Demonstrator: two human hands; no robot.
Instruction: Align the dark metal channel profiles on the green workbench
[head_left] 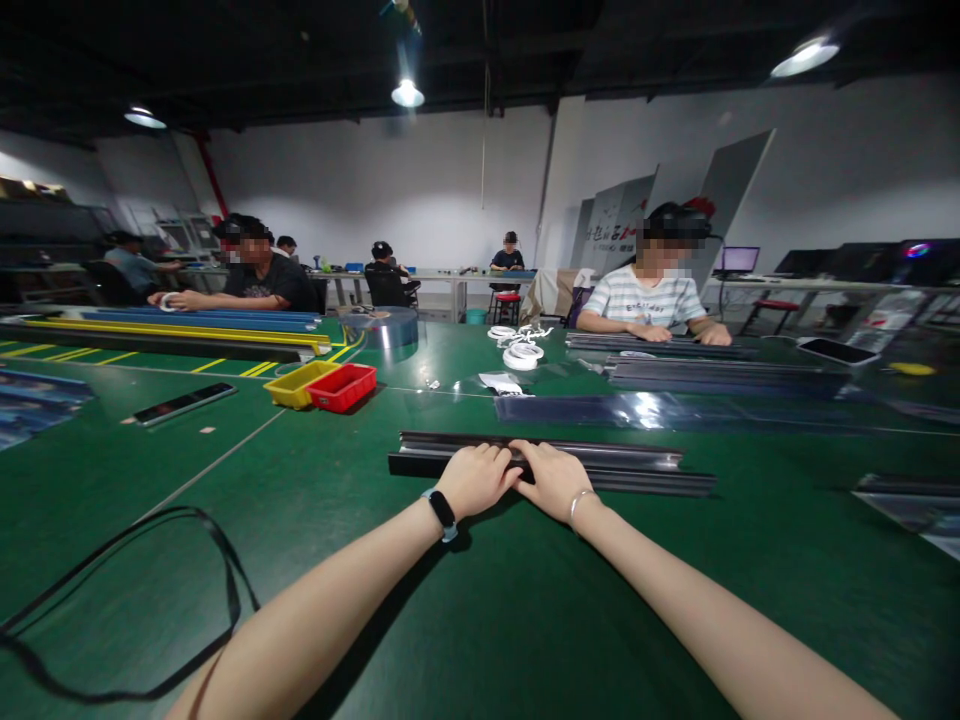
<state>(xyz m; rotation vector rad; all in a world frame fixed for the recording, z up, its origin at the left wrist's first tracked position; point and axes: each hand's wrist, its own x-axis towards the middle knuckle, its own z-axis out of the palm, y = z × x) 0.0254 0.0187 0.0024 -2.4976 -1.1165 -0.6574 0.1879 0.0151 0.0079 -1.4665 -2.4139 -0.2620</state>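
Two long black metal profiles (645,480) lie side by side across the green table (420,620) in front of me. My left hand (476,480), with a watch on its wrist, curls its fingers over the profiles left of their middle. Right beside it, my right hand (551,480), with a silver bracelet, grips them too. The thumbs nearly meet at the near edge. Behind the profiles a clear plastic strip (585,410) lies flat. Whatever is under the fingers is hidden.
A yellow tray (296,385) and a red tray (343,388) stand beyond, to the left, near a phone (184,404). A black cable (217,540) loops at the left. White coils (523,355) lie farther back. A person (652,290) sits across the table near more profiles (720,375).
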